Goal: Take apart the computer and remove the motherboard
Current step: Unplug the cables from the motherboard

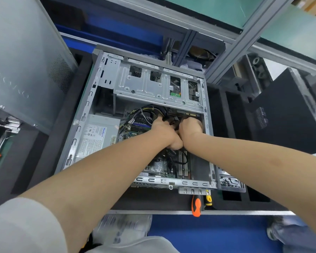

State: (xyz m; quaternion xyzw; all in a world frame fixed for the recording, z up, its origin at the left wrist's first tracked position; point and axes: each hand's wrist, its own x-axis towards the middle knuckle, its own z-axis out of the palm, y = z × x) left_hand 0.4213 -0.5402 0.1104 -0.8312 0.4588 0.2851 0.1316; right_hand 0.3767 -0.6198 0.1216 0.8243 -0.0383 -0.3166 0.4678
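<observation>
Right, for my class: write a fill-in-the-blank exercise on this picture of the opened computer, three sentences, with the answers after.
1. The motherboard has ____ yet left the computer case.
2. In this view the power supply lies to the ____ of the left hand and the right hand.
3. Beside the yellow-handled tool, the screwdriver has a handle that is black and ____.
Missing words: not; left; orange.

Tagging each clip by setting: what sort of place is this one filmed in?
Probably an electronics repair or teardown workbench in a workshop: the opened computer case lies on a black foam mat with cut-out slots, metal frame rails run behind it, and a screwdriver lies at the mat's near edge.
</observation>
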